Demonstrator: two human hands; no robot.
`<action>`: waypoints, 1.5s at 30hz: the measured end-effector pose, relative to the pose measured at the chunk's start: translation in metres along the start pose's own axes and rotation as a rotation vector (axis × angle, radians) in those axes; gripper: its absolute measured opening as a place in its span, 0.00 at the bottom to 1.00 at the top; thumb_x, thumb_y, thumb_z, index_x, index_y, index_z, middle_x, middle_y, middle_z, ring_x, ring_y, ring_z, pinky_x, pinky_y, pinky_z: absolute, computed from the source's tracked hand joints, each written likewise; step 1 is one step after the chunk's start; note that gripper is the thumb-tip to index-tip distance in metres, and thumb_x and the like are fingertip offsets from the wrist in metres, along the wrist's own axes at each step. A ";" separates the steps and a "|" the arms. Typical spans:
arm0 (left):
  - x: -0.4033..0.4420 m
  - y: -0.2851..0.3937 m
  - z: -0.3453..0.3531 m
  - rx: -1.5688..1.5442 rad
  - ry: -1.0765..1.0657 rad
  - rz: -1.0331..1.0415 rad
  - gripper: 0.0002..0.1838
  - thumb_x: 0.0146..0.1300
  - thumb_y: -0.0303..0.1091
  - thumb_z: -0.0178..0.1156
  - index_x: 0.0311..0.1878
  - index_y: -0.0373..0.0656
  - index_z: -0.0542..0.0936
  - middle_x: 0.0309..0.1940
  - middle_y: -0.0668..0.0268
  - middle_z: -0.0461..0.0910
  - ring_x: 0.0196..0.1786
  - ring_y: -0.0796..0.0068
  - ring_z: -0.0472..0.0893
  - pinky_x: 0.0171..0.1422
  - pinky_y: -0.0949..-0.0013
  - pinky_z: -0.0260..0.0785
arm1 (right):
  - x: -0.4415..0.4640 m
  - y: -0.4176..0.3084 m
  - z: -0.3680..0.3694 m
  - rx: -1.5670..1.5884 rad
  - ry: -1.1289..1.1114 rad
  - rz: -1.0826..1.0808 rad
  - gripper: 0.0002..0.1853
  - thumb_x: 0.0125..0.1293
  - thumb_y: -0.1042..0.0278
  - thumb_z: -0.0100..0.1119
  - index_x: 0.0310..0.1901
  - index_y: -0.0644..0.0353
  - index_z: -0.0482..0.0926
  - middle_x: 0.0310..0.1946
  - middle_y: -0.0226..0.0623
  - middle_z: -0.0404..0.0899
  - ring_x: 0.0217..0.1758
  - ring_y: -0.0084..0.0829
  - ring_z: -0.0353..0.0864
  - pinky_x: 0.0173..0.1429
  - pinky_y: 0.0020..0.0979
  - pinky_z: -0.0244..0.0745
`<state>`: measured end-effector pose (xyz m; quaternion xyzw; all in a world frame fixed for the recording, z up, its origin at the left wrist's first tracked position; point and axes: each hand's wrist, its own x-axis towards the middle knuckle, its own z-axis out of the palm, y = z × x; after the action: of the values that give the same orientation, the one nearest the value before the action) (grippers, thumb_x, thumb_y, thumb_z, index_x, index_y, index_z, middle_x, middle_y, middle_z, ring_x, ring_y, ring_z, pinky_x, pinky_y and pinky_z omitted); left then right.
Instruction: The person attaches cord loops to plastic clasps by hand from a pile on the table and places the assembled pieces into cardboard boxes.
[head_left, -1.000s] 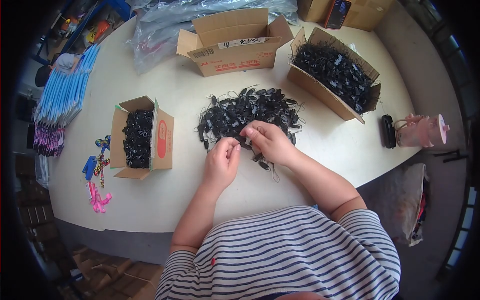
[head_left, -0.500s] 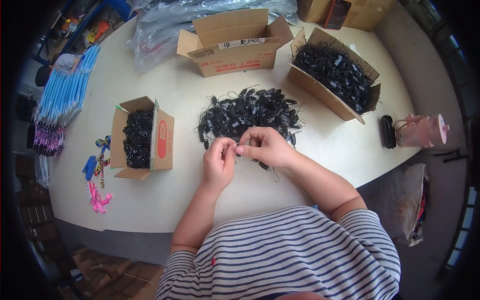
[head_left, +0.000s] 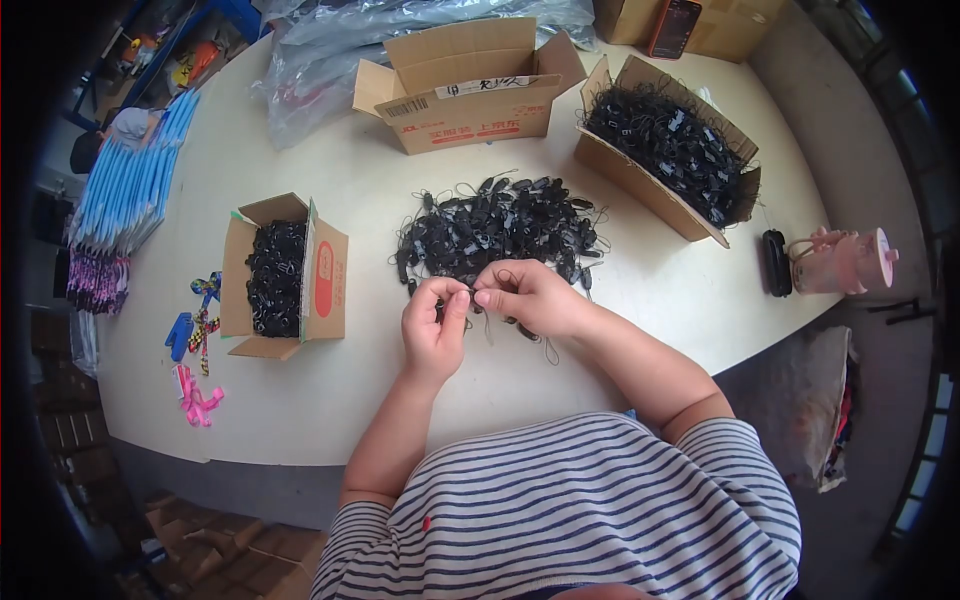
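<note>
Over the near edge of a pile of black corded clips, my two hands meet with their fingertips close together. My left hand is closed in a pinch, thumb against forefinger. Opposite it, my right hand pinches too, with a thin dark cord loop curving over its fingers. A small black corded piece shows between the fingertips; most of it is covered, so its exact shape is unclear. A few loose black pieces with cord loops lie just below my right hand.
To the left stands a carton of black pieces with metal hooks. Another carton at back right holds many black corded pieces. An open box is behind the pile. Colored straps, a pink cup and a black case flank the work area.
My left hand has shifted slightly left and its fingers have opened out a little from the palm. More of the dark piece shows between the fingertips.
</note>
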<state>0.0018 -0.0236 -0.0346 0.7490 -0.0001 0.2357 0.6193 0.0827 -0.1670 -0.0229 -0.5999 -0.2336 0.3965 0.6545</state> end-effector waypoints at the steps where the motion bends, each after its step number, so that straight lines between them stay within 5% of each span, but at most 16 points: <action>1: 0.000 -0.001 0.000 0.003 0.003 -0.004 0.02 0.62 0.25 0.53 0.35 0.37 0.72 0.25 0.71 0.72 0.26 0.87 0.66 0.30 0.82 0.60 | -0.001 -0.003 -0.001 0.007 0.019 0.041 0.07 0.64 0.67 0.54 0.35 0.62 0.75 0.20 0.20 0.69 0.22 0.11 0.61 0.25 0.17 0.58; 25: 0.002 -0.013 -0.003 -0.001 -0.221 -0.131 0.06 0.63 0.30 0.53 0.34 0.37 0.73 0.21 0.73 0.70 0.24 0.88 0.64 0.27 0.81 0.56 | -0.002 0.000 0.002 -0.238 0.248 -0.154 0.06 0.62 0.70 0.54 0.33 0.64 0.76 0.20 0.28 0.74 0.20 0.14 0.66 0.24 0.20 0.63; 28: 0.001 -0.010 -0.009 -0.238 -0.241 -0.446 0.06 0.64 0.30 0.52 0.33 0.38 0.73 0.23 0.74 0.70 0.26 0.88 0.65 0.29 0.82 0.57 | -0.003 -0.002 0.003 -0.243 0.238 -0.150 0.06 0.62 0.70 0.54 0.33 0.64 0.76 0.19 0.29 0.74 0.20 0.15 0.66 0.24 0.21 0.64; 32: 0.003 -0.010 -0.009 -0.281 -0.232 -0.434 0.06 0.64 0.30 0.51 0.33 0.38 0.73 0.25 0.74 0.70 0.27 0.88 0.64 0.32 0.82 0.57 | -0.001 0.002 0.002 -0.265 0.237 -0.245 0.07 0.61 0.68 0.57 0.35 0.63 0.77 0.21 0.30 0.74 0.22 0.17 0.67 0.25 0.22 0.65; 35: 0.003 -0.006 -0.009 -0.327 -0.203 -0.465 0.06 0.64 0.29 0.51 0.33 0.38 0.73 0.26 0.73 0.70 0.29 0.88 0.64 0.33 0.82 0.57 | -0.005 -0.010 0.004 -0.445 0.207 -0.292 0.08 0.56 0.68 0.61 0.36 0.61 0.78 0.24 0.33 0.75 0.24 0.24 0.73 0.27 0.26 0.69; 38: 0.004 -0.010 -0.012 -0.329 -0.206 -0.502 0.06 0.64 0.28 0.51 0.33 0.37 0.73 0.26 0.73 0.71 0.30 0.88 0.66 0.34 0.82 0.58 | 0.000 0.002 0.001 -0.753 0.273 -0.600 0.09 0.51 0.69 0.63 0.35 0.59 0.78 0.27 0.35 0.76 0.27 0.33 0.77 0.28 0.30 0.72; 45: 0.003 -0.011 -0.010 -0.271 -0.212 -0.465 0.05 0.63 0.27 0.51 0.32 0.37 0.73 0.26 0.72 0.71 0.30 0.88 0.66 0.35 0.82 0.58 | -0.003 0.001 0.003 -0.823 0.286 -0.610 0.08 0.50 0.71 0.63 0.34 0.59 0.78 0.28 0.34 0.75 0.27 0.37 0.77 0.28 0.32 0.73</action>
<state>0.0041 -0.0109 -0.0420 0.6599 0.0755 0.0057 0.7476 0.0790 -0.1675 -0.0226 -0.7598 -0.4424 -0.0220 0.4760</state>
